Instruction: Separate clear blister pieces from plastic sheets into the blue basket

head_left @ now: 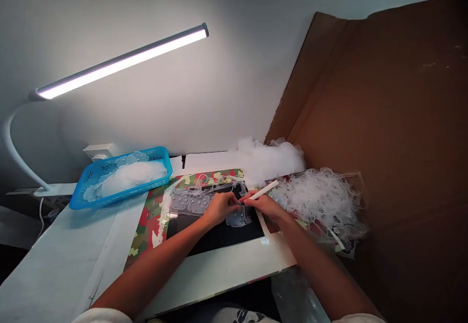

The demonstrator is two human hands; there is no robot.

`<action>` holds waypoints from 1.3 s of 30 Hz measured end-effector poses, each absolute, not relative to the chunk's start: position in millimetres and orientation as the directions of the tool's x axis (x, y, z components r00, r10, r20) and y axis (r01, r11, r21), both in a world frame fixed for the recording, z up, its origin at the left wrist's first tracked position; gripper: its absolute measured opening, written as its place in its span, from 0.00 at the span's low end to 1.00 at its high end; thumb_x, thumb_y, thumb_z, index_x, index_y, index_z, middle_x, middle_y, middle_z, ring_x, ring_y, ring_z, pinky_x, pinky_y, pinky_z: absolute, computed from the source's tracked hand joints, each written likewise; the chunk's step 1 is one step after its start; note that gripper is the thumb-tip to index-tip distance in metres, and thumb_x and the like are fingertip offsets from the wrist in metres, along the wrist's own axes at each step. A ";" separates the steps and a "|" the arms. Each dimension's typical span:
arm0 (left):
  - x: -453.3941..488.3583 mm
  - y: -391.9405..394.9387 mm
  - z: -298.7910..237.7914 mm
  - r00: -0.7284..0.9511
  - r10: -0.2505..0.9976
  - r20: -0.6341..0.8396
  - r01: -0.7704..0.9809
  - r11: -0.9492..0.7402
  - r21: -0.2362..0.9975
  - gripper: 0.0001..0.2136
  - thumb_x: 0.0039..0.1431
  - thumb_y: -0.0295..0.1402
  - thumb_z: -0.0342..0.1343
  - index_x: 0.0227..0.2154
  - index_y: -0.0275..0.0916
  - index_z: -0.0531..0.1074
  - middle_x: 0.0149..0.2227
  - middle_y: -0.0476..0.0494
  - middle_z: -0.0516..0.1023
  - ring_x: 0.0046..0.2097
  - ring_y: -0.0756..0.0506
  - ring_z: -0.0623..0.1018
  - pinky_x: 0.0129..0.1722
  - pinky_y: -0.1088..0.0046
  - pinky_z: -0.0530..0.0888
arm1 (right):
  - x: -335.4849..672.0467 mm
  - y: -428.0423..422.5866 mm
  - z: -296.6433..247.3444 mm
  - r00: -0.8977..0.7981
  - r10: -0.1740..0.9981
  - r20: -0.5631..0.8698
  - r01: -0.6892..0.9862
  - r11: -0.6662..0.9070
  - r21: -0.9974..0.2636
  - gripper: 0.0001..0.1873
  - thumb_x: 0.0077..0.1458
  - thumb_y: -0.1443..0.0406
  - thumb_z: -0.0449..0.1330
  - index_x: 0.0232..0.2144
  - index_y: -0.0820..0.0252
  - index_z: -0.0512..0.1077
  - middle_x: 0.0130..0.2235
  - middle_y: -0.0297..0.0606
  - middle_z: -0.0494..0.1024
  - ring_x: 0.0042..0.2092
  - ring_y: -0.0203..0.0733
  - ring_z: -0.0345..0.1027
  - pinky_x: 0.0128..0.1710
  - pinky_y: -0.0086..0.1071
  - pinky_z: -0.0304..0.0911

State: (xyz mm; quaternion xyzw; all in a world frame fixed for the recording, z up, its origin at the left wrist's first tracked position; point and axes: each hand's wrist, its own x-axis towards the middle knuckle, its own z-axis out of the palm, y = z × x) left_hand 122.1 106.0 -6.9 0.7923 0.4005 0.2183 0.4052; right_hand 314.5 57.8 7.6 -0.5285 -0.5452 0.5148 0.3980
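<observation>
Over the black mat (214,240), my left hand (223,207) is closed, its fingertips pinched at a thin translucent patterned piece (237,218). Just to its right, my right hand (266,207) is closed around a slim white pen-shaped tool (266,189). The tool's back end points up to the right, and its working tip is hidden by the fingers. My two hands nearly meet at the upper edge of the translucent piece. Left of them on the mat lie more joined translucent pieces (190,203) with small light dots and loose stringy edges.
A blue basket (82,186) at the left holds soft white translucent pieces. White sheer material (274,159) is heaped behind my hands, and a tangle of thin strips (325,198) lies at the right. A brown cardboard panel (383,118) walls the right side. A lit lamp (124,62) hangs above.
</observation>
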 end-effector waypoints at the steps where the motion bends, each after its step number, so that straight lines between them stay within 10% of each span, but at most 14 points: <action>1: 121.9 103.5 -7.3 0.575 0.817 0.035 0.457 -0.357 0.815 0.06 0.50 0.34 0.62 0.28 0.38 0.76 0.24 0.50 0.75 0.28 0.49 0.72 0.29 0.75 0.64 | 313.2 59.1 6.4 -0.131 0.984 -0.117 0.200 -0.089 -0.976 0.17 0.45 0.54 0.64 0.21 0.58 0.63 0.27 0.32 0.76 0.32 0.39 0.66 0.34 0.32 0.58; 11: 87.3 55.7 6.6 0.425 0.890 0.162 0.083 -0.217 0.973 0.11 0.62 0.41 0.54 0.30 0.40 0.62 0.30 0.49 0.75 0.31 0.50 0.74 0.32 0.75 0.68 | 326.2 60.4 -4.7 0.094 0.995 0.023 0.481 -0.025 -0.876 0.13 0.48 0.57 0.59 0.20 0.57 0.63 0.21 0.29 0.66 0.27 0.37 0.57 0.27 0.30 0.50; 18: 60.2 31.6 43.4 0.410 0.891 -0.195 -0.347 0.350 0.870 0.21 0.55 0.43 0.63 0.45 0.43 0.62 0.36 0.47 0.78 0.32 0.48 0.78 0.32 0.72 0.75 | 325.7 30.3 12.4 0.172 0.984 0.042 0.206 0.006 -0.979 0.14 0.51 0.56 0.61 0.22 0.57 0.65 0.39 0.38 0.77 0.35 0.41 0.67 0.33 0.32 0.60; 26: 57.4 30.0 50.2 0.502 0.826 -0.258 -0.411 0.490 0.769 0.23 0.48 0.27 0.68 0.49 0.40 0.73 0.48 0.40 0.78 0.41 0.47 0.79 0.38 0.74 0.76 | 265.1 -23.9 46.2 -0.059 0.997 -0.044 -0.307 -0.060 -0.950 0.13 0.53 0.58 0.64 0.25 0.57 0.66 0.45 0.39 0.79 0.41 0.44 0.74 0.41 0.37 0.66; 39: 62.5 22.7 58.5 0.505 0.787 -0.356 -0.402 0.579 0.710 0.22 0.47 0.25 0.68 0.48 0.37 0.75 0.44 0.41 0.78 0.37 0.50 0.77 0.37 0.76 0.74 | 252.6 -28.2 51.7 -0.046 0.999 -0.023 -0.300 -0.036 -0.953 0.13 0.54 0.59 0.64 0.26 0.57 0.66 0.45 0.39 0.79 0.42 0.45 0.76 0.42 0.37 0.68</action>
